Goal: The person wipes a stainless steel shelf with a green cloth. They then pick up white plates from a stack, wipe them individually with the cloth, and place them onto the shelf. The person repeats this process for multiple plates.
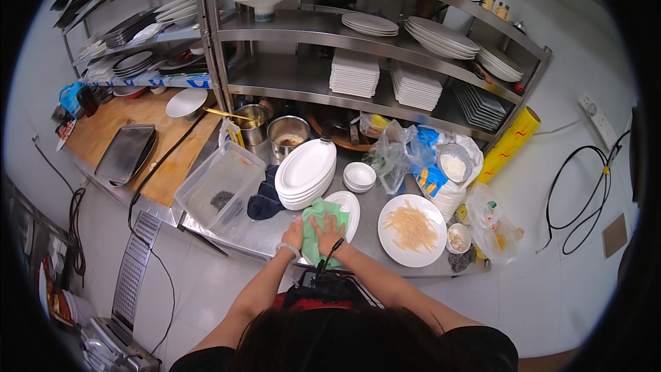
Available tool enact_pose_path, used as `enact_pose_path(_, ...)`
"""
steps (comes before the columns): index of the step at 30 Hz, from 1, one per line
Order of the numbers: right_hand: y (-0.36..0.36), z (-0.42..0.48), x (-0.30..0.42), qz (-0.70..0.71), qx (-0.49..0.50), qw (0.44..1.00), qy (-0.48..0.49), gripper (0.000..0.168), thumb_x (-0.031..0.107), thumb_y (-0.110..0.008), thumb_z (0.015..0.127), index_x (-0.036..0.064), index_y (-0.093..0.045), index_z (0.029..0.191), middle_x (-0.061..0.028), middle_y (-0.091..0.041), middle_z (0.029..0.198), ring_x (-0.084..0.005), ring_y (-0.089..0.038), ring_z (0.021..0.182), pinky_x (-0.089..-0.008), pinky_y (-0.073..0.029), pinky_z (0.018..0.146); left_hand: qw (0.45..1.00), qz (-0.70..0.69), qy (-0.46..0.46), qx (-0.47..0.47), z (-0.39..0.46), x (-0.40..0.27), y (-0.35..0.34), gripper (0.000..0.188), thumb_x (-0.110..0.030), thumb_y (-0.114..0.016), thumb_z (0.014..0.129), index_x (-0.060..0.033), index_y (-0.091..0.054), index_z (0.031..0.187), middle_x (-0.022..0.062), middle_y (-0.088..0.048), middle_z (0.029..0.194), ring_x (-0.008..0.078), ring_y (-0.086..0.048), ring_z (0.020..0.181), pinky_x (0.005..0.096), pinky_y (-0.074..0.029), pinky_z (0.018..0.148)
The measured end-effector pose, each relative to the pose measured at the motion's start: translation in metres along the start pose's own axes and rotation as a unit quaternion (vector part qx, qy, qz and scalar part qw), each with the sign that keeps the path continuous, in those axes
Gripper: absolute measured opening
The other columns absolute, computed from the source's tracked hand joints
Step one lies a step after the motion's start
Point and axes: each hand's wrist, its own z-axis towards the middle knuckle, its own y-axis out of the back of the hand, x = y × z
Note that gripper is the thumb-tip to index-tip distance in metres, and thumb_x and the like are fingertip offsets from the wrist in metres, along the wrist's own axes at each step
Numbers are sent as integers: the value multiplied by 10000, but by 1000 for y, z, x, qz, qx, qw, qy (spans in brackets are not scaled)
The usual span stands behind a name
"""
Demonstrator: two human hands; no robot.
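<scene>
A green cloth (pixel 312 235) lies over a white oval plate (pixel 352 212) at the front edge of the steel counter. My right hand (pixel 329 233) presses flat on the cloth with its fingers spread. At the cloth's left side is my left hand (pixel 294 233), a pale bangle on its wrist; its fingers rest by the cloth and plate edge, and whether they grip is unclear. Directly behind stands a stack of white oval plates (pixel 305 173). Two small white bowls (pixel 360 175) sit further right. A round white plate (pixel 412 253) holds pale, thin strips of food (pixel 411 225).
Left of the plate stack are a dark cloth (pixel 265 201) and a clear plastic tub (pixel 222 186). Two metal pots (pixel 288 132) stand behind. Plastic bags (pixel 395 155) and a small bowl (pixel 459 237) are at the right. Above the counter's back runs a steel shelf (pixel 289 80) with dishes.
</scene>
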Motion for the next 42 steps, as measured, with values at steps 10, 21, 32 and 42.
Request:
enact_pose_path(10, 27, 21, -50, -86, -29, 996, 14, 866, 271, -539, 720, 217, -28, 1417, -260, -28, 1432, -403, 16, 1332, -529, 16, 1052, 996, 44, -76, 10, -26, -1, 1, 377, -319, -618, 745, -97, -594, 1048, 171, -622, 956, 337, -587, 899, 398, -454, 797)
enact_pose_path(21, 8, 6, -65, -48, -2, 995, 84, 780, 422, -533, 740, 140, -212, 1393, -299, -145, 1395, -442, -69, 1310, -487, -29, 1070, 996, 70, -19, -54, -16, 5, -15, 313, -267, -662, 680, -139, -666, 965, 130, -652, 840, 252, -626, 761, 342, -475, 721)
enact_pose_path(32, -3, -38, -14, 6, -23, 964, 264, 718, 194, -629, 674, 84, -326, 1316, -296, -345, 1278, -431, -304, 1226, -446, -297, 987, 992, 58, -105, -26, 6, 32, -10, 242, -228, -520, 812, -64, -658, 925, 182, -632, 845, 292, -627, 773, 354, -480, 704)
enact_pose_path(42, 36, -70, -62, -46, 3, 963, 267, 583, 114, -586, 669, 155, -451, 1235, -165, -411, 1270, -330, -333, 1235, -447, -236, 1043, 995, -48, -26, 80, -20, -9, 15, 263, -245, -505, 866, -40, -667, 902, 126, -615, 606, 198, -569, 428, 313, -465, 435)
